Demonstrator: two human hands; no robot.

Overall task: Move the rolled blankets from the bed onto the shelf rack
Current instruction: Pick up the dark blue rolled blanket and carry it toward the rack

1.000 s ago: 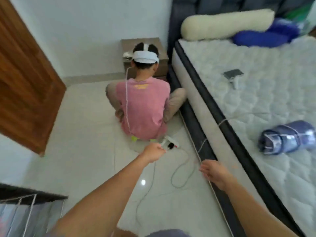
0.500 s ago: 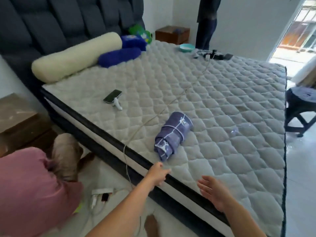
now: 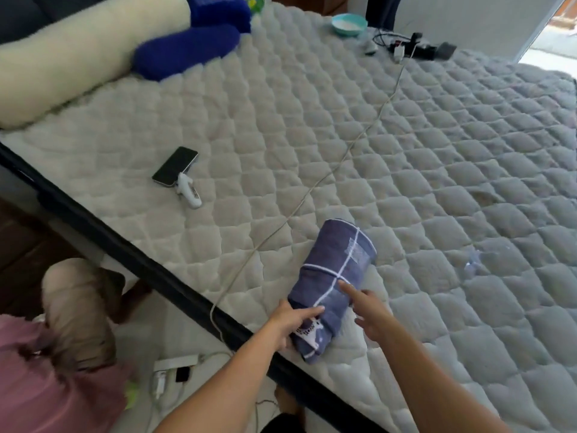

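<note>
One rolled blanket (image 3: 335,276), blue-grey with white lines, is seen lying on the bed (image 3: 406,170), close to the near edge, long axis angled away from that edge. The near end of the roll is met by both hands.

Left hand (image 3: 292,320): placed on the left side of the roll's near end, fingers laid over the fabric, thumb side hidden underneath. Contact is clear; whether a full grip is closed cannot be told. Right hand (image 3: 368,310): fingers extended, index finger laid on top of the roll near the white cross line, remaining fingers spread beside the roll's right side. Nothing is held by it.

A white cable (image 3: 337,164) is run diagonally across the mattress, passing just left of the roll and dropping over the bed edge to a power strip (image 3: 175,362) on the floor. A phone (image 3: 175,165) with a small white device (image 3: 189,192) touching it is seen well left of the roll. A cream bolster (image 3: 62,67) and blue pillow (image 3: 187,51) are located at the head end; a teal bowl (image 3: 349,24) and chargers (image 3: 418,48) at the far side.

A seated person in a pink shirt (image 3: 46,379) is seen on the floor at lower left.
</note>
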